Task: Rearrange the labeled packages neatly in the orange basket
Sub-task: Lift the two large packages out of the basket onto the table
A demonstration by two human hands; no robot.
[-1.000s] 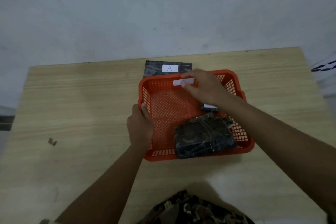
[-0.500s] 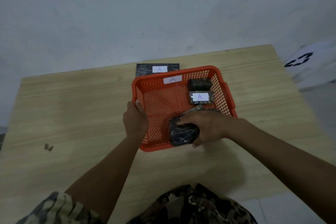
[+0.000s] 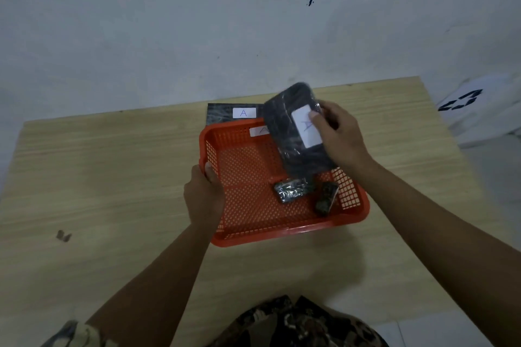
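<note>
An orange mesh basket (image 3: 248, 222) sits mid-table with a white "A" label (image 3: 260, 131) on its far wall. My left hand (image 3: 203, 196) grips the basket's left rim. My right hand (image 3: 339, 137) holds a large dark plastic-wrapped package (image 3: 293, 132) with a white label, tilted up above the basket's far right part. Two small dark packages lie on the basket floor: one (image 3: 291, 190) near the middle, another (image 3: 327, 198) leaning against the right wall.
A flat dark package with an "A" label (image 3: 222, 114) lies on the table behind the basket. A small dark scrap (image 3: 63, 235) lies at the left. A white bag with black marks (image 3: 476, 110) sits off the table's right edge. Bare wood surrounds the basket.
My right hand has lifted the large package from the basket's near side up and towards the far right. Two small packages now lie lower in the basket. My left hand stays on the rim.
</note>
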